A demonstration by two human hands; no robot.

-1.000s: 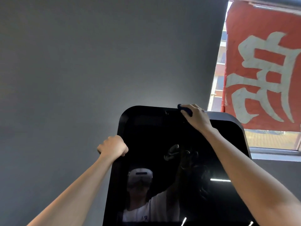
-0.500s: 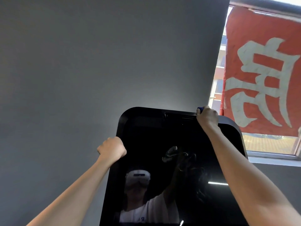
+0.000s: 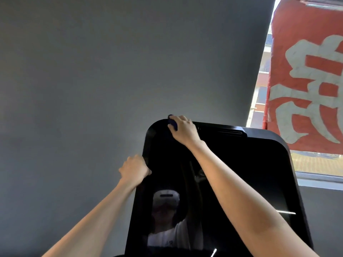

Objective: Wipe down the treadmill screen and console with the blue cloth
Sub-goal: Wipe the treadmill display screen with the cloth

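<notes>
Head: right hand (image 3: pixel 183 129) around blue cloth (image 3: pixel 173 123)

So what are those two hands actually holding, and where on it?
The right hand presses a bunched blue cloth against the screen's top edge, near its left corner. The left hand grips the screen's left edge.

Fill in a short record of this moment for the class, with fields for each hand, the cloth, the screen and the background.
right hand: right hand pressed on the screen's top edge near its upper left corner, closed on the blue cloth
left hand: left hand gripping the screen's left edge
blue cloth: mostly hidden under the fingers
treadmill screen: treadmill screen dark, glossy, switched off, reflecting the person
background: grey wall; red banner with white characters at the window
</notes>
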